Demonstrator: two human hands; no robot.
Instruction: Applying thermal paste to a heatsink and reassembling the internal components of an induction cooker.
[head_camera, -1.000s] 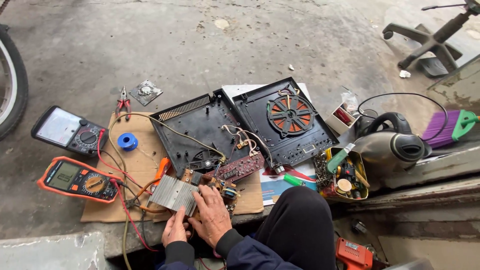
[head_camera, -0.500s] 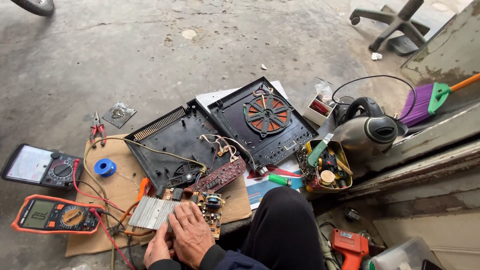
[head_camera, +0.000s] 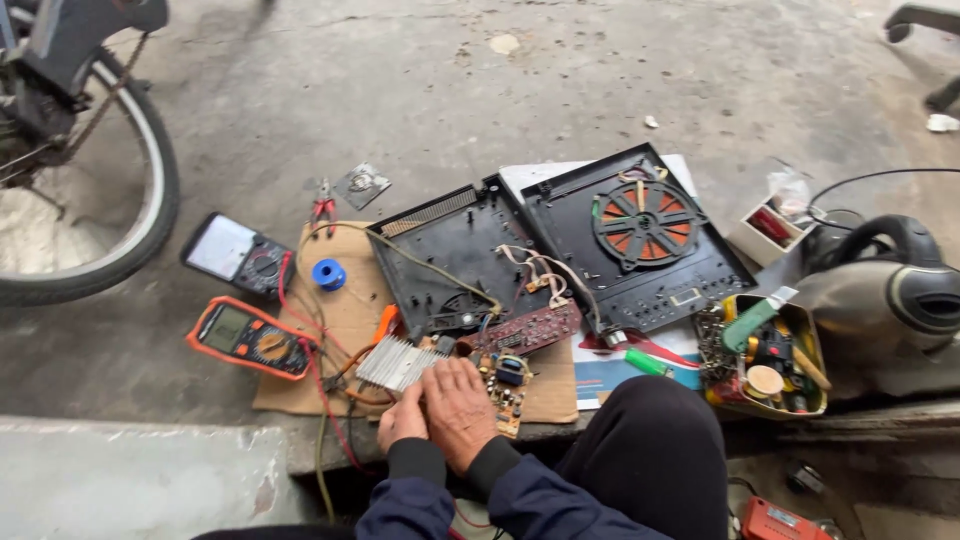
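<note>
"Where were your hands just then?"

"Both sat on the circuit board at the near edge of the cardboard sheet spread on the concrete floor. My right hand lay flat over the board, knuckles up; my left hand pressed in beside it, just under the finned heat sink."

"And the grip?"

"Fingers were curled down onto the board, but whether either hand actually pinched anything, I couldn't tell; the backs of the hands hid the fingertips."

"What lay around it?"

"The orange multimeter was at the sheet's left edge, the black meter beyond it on the floor, a blue solder spool near the far left corner. The opened cooker casing with its coil half sat behind the board, a brown control board between. A yellow parts tray was off to the right, beside my knee."
</note>
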